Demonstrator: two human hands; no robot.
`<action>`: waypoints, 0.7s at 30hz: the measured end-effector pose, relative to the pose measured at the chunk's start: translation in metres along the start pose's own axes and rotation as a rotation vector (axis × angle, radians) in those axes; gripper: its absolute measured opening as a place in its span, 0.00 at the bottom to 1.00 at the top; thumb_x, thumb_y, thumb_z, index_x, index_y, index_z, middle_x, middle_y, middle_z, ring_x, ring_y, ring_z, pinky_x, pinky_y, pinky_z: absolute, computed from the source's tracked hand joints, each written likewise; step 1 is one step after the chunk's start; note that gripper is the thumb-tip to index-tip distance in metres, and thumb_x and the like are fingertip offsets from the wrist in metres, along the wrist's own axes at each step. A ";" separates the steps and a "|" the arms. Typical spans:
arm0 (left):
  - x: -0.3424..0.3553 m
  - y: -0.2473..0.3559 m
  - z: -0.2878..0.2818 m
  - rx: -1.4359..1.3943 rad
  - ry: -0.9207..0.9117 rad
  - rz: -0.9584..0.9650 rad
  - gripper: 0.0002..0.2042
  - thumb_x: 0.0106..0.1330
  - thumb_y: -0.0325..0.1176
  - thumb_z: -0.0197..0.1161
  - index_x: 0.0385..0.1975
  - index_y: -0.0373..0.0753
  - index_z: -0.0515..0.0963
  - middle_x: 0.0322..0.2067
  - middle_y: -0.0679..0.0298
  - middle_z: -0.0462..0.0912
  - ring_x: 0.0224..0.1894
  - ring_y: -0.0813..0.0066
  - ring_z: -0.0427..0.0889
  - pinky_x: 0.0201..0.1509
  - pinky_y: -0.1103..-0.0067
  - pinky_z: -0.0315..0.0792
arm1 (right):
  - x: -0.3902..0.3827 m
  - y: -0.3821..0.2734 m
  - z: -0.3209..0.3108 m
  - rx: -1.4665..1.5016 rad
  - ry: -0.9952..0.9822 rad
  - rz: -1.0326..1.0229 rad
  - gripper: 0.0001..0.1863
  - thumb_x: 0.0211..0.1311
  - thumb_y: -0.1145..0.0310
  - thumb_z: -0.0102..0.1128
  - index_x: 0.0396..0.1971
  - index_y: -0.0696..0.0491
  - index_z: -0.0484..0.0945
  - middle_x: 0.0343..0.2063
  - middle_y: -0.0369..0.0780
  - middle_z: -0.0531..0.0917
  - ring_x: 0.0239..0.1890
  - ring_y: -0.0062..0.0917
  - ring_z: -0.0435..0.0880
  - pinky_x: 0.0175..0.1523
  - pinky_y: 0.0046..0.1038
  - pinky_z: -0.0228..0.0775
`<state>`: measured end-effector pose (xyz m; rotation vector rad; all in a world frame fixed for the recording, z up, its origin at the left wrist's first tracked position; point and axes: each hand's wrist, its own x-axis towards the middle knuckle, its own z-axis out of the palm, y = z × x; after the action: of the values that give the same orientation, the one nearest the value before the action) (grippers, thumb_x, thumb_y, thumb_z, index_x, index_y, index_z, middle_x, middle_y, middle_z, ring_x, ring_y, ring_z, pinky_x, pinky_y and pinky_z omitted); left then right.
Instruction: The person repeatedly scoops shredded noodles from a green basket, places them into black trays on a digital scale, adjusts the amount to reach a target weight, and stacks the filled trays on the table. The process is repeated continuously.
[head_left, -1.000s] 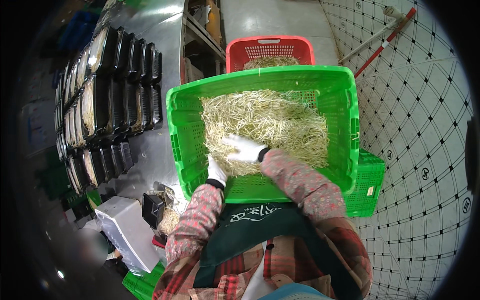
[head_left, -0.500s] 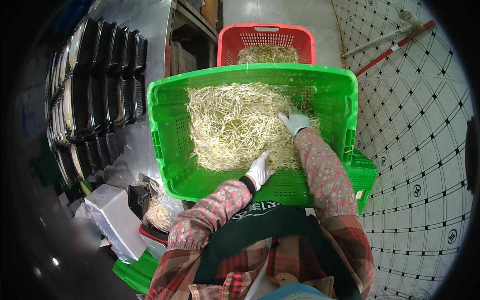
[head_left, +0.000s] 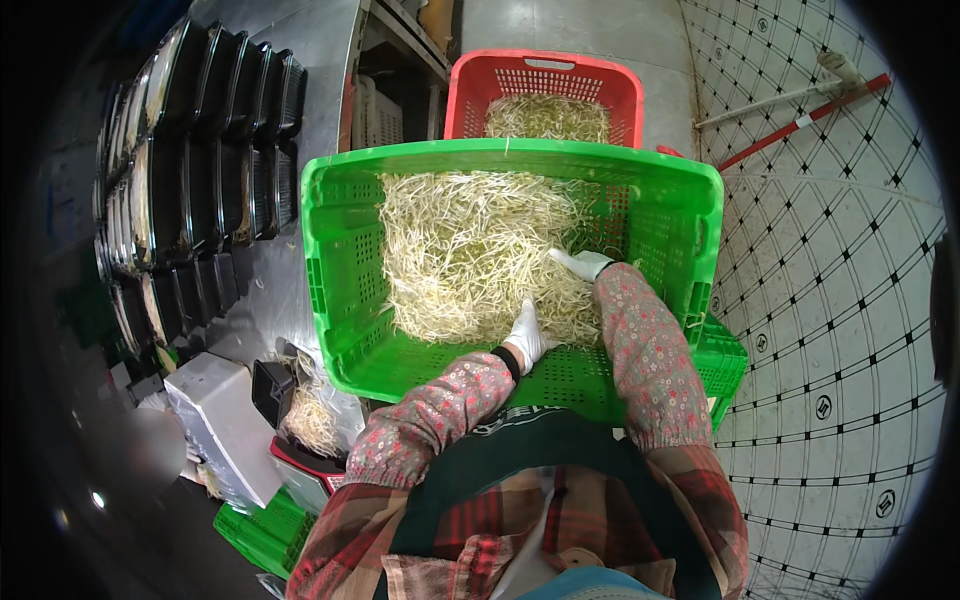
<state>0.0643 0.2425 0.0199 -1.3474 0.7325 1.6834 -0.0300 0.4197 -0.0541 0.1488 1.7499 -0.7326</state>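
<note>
A large green plastic crate (head_left: 345,355) stands in front of me, with a thick mat of pale bean sprouts (head_left: 470,250) inside. My left hand (head_left: 527,337), in a white glove, is at the near edge of the mat. Its thumb lies over the sprouts and its fingers go down into them. On the right side of the mat, my right hand (head_left: 584,264), gloved too, cups sprouts with its thumb pointing left on top. The sprouts hide its fingers. Both hands hold the right part of the mat between them.
Beyond the green crate is a red crate (head_left: 635,100) with more sprouts. Stacked black trays (head_left: 215,185) stand on a metal table (head_left: 275,275) at left. A white box (head_left: 225,410) and a black tub (head_left: 272,395) sit lower left. A red-handled tool (head_left: 810,118) lies at right.
My right hand has moved down and left, deeper into the sprouts, baring more of the crate's right end. My left hand has turned so its thumb points up. The view has shifted slightly.
</note>
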 end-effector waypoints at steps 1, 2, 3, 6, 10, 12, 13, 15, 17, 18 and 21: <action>0.003 0.004 0.003 -0.019 -0.001 -0.018 0.43 0.68 0.71 0.32 0.74 0.44 0.45 0.72 0.49 0.49 0.72 0.38 0.48 0.71 0.42 0.38 | 0.000 0.003 0.003 0.038 -0.014 -0.023 0.64 0.48 0.14 0.28 0.65 0.61 0.66 0.65 0.54 0.67 0.68 0.43 0.66 0.70 0.37 0.56; 0.006 0.008 0.007 -0.036 -0.002 -0.035 0.44 0.67 0.72 0.31 0.74 0.44 0.46 0.72 0.51 0.51 0.72 0.39 0.49 0.70 0.40 0.38 | 0.001 0.005 0.006 0.077 -0.028 -0.047 0.65 0.47 0.14 0.29 0.65 0.61 0.65 0.65 0.54 0.67 0.68 0.43 0.65 0.71 0.37 0.55; 0.017 0.012 0.008 -0.078 0.035 -0.047 0.46 0.65 0.74 0.31 0.74 0.45 0.48 0.72 0.52 0.54 0.72 0.43 0.52 0.70 0.41 0.39 | -0.005 0.001 0.004 0.086 -0.028 0.000 0.60 0.49 0.17 0.42 0.64 0.59 0.68 0.63 0.53 0.71 0.65 0.42 0.70 0.68 0.36 0.59; 0.032 0.018 0.020 -0.130 0.204 -0.006 0.52 0.59 0.79 0.32 0.74 0.43 0.47 0.72 0.55 0.56 0.72 0.51 0.55 0.73 0.54 0.46 | -0.055 -0.031 0.005 0.162 -0.018 -0.177 0.55 0.47 0.23 0.56 0.62 0.57 0.72 0.59 0.51 0.75 0.61 0.39 0.75 0.65 0.33 0.64; 0.028 0.006 0.016 -0.124 0.253 0.105 0.54 0.57 0.81 0.31 0.74 0.42 0.45 0.74 0.54 0.49 0.74 0.56 0.50 0.75 0.63 0.46 | -0.059 -0.032 0.045 -0.088 0.208 -0.010 0.51 0.46 0.30 0.63 0.61 0.57 0.71 0.55 0.50 0.79 0.57 0.39 0.78 0.61 0.32 0.69; 0.021 0.001 0.018 -0.126 0.231 0.121 0.53 0.57 0.81 0.30 0.74 0.43 0.47 0.73 0.53 0.48 0.74 0.56 0.49 0.74 0.63 0.47 | -0.087 -0.047 0.043 -0.145 0.289 -0.024 0.47 0.49 0.30 0.60 0.57 0.56 0.75 0.51 0.51 0.81 0.54 0.42 0.80 0.57 0.35 0.71; 0.000 -0.002 0.025 -0.130 0.189 0.144 0.52 0.58 0.80 0.30 0.74 0.43 0.48 0.73 0.53 0.51 0.73 0.55 0.52 0.74 0.62 0.49 | -0.105 -0.057 0.037 -0.177 0.293 -0.028 0.46 0.49 0.30 0.59 0.55 0.56 0.76 0.48 0.51 0.82 0.52 0.42 0.81 0.56 0.36 0.72; -0.010 -0.009 0.032 -0.148 0.090 0.213 0.49 0.59 0.79 0.30 0.71 0.44 0.55 0.67 0.54 0.62 0.67 0.54 0.61 0.69 0.61 0.57 | -0.138 -0.070 0.033 -0.220 0.377 -0.052 0.42 0.50 0.31 0.59 0.49 0.56 0.78 0.40 0.50 0.85 0.45 0.43 0.84 0.50 0.40 0.74; -0.005 -0.021 0.032 -0.152 0.016 0.281 0.47 0.61 0.78 0.31 0.68 0.44 0.61 0.62 0.55 0.70 0.62 0.54 0.68 0.66 0.60 0.63 | -0.171 -0.075 0.032 -0.270 0.532 -0.077 0.40 0.50 0.31 0.60 0.44 0.57 0.78 0.33 0.49 0.85 0.37 0.45 0.85 0.43 0.41 0.76; -0.001 -0.025 0.033 -0.147 -0.015 0.321 0.47 0.61 0.78 0.31 0.67 0.44 0.63 0.60 0.56 0.72 0.61 0.55 0.70 0.65 0.60 0.65 | -0.190 -0.082 0.031 -0.318 0.603 -0.057 0.40 0.50 0.31 0.60 0.42 0.58 0.77 0.31 0.49 0.85 0.35 0.45 0.85 0.40 0.41 0.77; -0.049 -0.012 0.062 -0.166 -0.251 0.478 0.40 0.69 0.70 0.31 0.66 0.43 0.64 0.61 0.59 0.73 0.62 0.61 0.70 0.65 0.66 0.65 | -0.216 -0.080 0.040 -0.280 0.927 -0.232 0.34 0.50 0.39 0.67 0.42 0.57 0.75 0.29 0.46 0.83 0.32 0.43 0.84 0.37 0.43 0.75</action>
<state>0.0488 0.2886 0.0831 -1.0929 0.8238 2.2873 0.0349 0.3926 0.1686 0.0977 2.7711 -0.6069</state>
